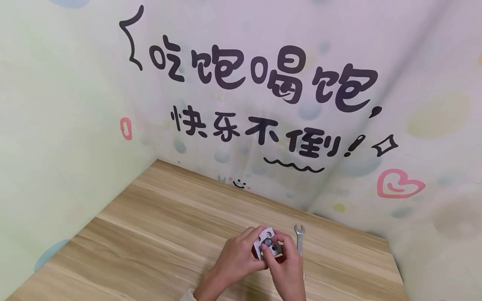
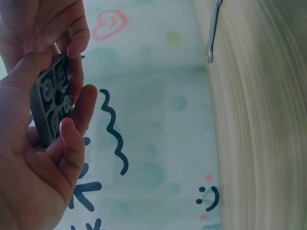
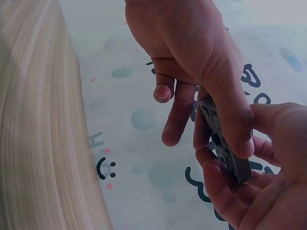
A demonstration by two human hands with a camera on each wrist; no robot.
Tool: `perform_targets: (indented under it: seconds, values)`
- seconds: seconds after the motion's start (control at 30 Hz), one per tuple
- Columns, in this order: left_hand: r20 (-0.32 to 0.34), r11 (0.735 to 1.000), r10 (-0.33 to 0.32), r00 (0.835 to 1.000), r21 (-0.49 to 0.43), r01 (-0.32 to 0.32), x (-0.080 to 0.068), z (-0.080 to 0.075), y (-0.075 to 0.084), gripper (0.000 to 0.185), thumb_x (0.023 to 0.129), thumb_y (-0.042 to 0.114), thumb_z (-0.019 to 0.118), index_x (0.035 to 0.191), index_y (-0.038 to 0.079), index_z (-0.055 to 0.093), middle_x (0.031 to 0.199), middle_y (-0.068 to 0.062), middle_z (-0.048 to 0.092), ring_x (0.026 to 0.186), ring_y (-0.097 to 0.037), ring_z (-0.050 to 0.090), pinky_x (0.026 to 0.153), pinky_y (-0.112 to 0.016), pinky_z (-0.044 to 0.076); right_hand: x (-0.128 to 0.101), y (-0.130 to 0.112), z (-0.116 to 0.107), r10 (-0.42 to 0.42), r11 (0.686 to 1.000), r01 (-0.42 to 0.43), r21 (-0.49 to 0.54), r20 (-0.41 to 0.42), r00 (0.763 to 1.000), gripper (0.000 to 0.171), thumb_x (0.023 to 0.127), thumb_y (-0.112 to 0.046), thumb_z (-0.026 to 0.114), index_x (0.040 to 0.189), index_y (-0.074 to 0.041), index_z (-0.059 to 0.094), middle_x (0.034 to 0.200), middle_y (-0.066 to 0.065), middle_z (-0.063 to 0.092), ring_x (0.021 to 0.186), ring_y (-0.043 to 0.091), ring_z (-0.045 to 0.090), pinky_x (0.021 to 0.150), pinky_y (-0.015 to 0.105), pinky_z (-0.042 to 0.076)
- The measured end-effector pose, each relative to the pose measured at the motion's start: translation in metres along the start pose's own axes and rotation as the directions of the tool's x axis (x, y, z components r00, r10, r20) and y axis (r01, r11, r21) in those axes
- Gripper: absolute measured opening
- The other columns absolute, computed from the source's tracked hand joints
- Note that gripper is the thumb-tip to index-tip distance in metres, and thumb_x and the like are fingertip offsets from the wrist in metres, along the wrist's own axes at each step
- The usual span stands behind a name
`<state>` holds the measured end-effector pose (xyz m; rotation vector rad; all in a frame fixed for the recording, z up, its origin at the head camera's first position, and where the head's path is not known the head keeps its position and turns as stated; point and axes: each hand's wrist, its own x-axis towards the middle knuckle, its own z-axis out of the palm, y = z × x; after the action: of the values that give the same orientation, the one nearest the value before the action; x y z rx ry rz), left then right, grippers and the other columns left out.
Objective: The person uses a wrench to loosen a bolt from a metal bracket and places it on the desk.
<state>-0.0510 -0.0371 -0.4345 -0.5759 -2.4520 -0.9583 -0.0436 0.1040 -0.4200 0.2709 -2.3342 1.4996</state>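
My left hand [image 1: 237, 253] grips a square grey metal plate [image 1: 269, 232] by its edges, thumb on one side and fingers on the other. Several round holes pierce the plate. A dark bolt [image 1: 267, 241] stands at its middle, its head facing up towards me. The thumb and index finger of my right hand [image 1: 288, 267] pinch this bolt. In the left wrist view the underside of the plate [image 2: 56, 93] shows recessed rings, with the left hand [image 2: 38, 167] below. From the right wrist, the plate [image 3: 225, 143] appears edge-on between the left hand [image 3: 192, 43] and right hand [image 3: 283, 177].
An open-ended wrench [image 1: 299, 238] lies on the wooden table [image 1: 150, 234] just beyond the right hand, partly hidden by it. Behind and beside the table hang pale printed walls [image 1: 241, 96] with dark lettering. The table's back edge meets them.
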Motion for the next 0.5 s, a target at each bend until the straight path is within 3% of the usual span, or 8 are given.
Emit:
perform_targets:
  seconds: [0.2,0.5]
  values:
    - [0.012,1.0,-0.009,1.0,-0.009,0.01,0.0005,-0.0013,0.0005,0.068,0.071,0.032,0.085,0.13,0.013,0.059,0.108,0.003,0.066,0.08,-0.004,0.059,0.065,-0.015,0.047,0.0007,-0.0011,-0.0007,0.007,1.0,-0.007,0.015,0.005,1.0,0.026,0.08,0.002,0.077,0.097,-0.011,0.061,0.114,0.005,0.067,0.077,0.005,0.064,0.053,0.026,0.053]
    - [0.016,1.0,-0.016,1.0,-0.011,0.016,0.0008,-0.0025,0.0011,0.067,0.071,0.032,0.085,0.13,0.011,0.059,0.108,0.002,0.066,0.081,-0.005,0.06,0.066,-0.015,0.048,-0.0005,-0.0007,-0.0023,-0.064,0.998,0.064,0.016,0.006,0.998,0.026,0.081,0.002,0.077,0.098,-0.01,0.063,0.113,0.008,0.067,0.073,0.003,0.063,0.052,0.025,0.051]
